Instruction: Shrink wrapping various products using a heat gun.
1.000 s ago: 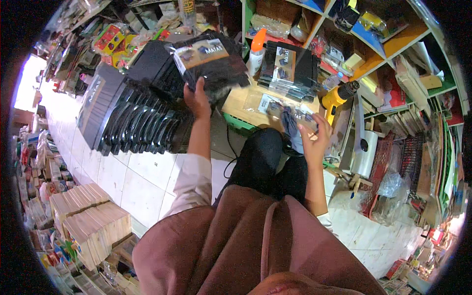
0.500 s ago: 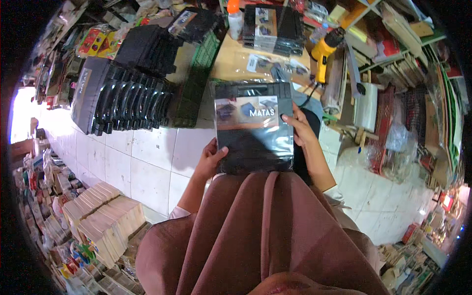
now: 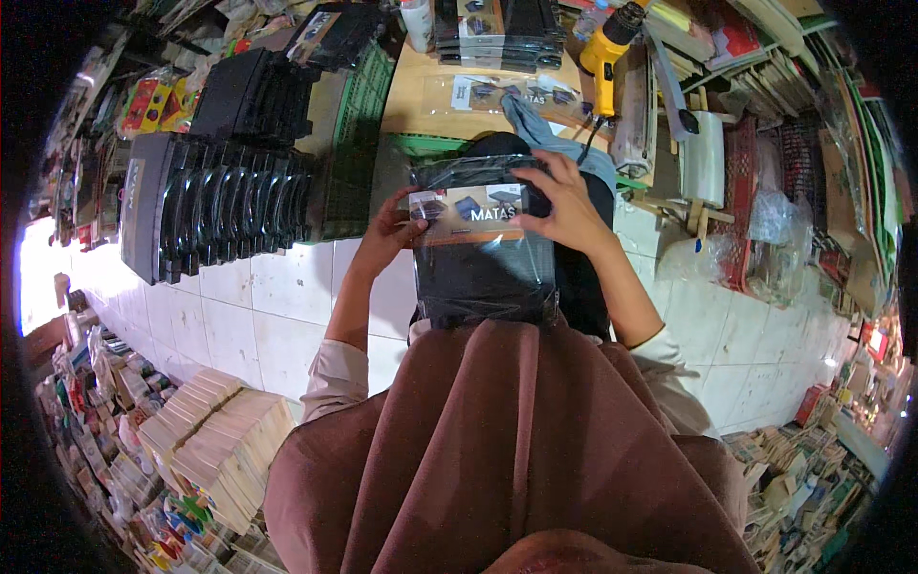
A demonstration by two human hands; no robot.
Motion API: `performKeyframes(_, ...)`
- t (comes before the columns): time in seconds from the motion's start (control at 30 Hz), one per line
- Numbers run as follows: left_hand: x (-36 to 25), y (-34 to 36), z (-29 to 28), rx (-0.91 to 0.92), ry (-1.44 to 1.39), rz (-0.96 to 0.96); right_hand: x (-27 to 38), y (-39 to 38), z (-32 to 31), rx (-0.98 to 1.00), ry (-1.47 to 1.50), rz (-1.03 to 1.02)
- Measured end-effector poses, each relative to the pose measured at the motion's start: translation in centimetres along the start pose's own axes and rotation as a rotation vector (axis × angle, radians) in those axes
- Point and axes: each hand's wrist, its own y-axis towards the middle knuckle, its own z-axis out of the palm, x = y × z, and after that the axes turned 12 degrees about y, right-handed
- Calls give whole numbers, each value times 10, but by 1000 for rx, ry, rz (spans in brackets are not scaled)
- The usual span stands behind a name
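A black plastic case (image 3: 483, 282) in a loose clear plastic wrap lies against my lap, with a printed picture label (image 3: 459, 212) across its upper part. My left hand (image 3: 390, 228) grips the left edge beside the label, thumb on the front and fingers partly hidden. My right hand (image 3: 566, 206) arches over the upper right corner. Its thumb and forefinger are spread apart and touch the wrap at the label's right end.
Left of me stands a row of black cases (image 3: 229, 210) beside a green crate (image 3: 359, 143). Ahead, a wooden table (image 3: 421, 105) carries stacked wrapped cases (image 3: 497, 38), loose labels (image 3: 473, 94), a grey cloth (image 3: 535, 129) and a yellow heat gun (image 3: 602, 62). Bundled wooden pieces (image 3: 220, 440) sit lower left.
My left hand has moved up the case's left edge to the label. My right hand has left the right edge and spread over the upper right corner. The view has shifted slightly.
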Motion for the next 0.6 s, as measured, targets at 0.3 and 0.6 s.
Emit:
performKeyframes(0.3,-1,-2,-7,15,65,96,0,16,14,266,-149,-26)
performKeyframes(0.6,-3,-2,-8,13,210,101,83,22,-25,160,175,-429)
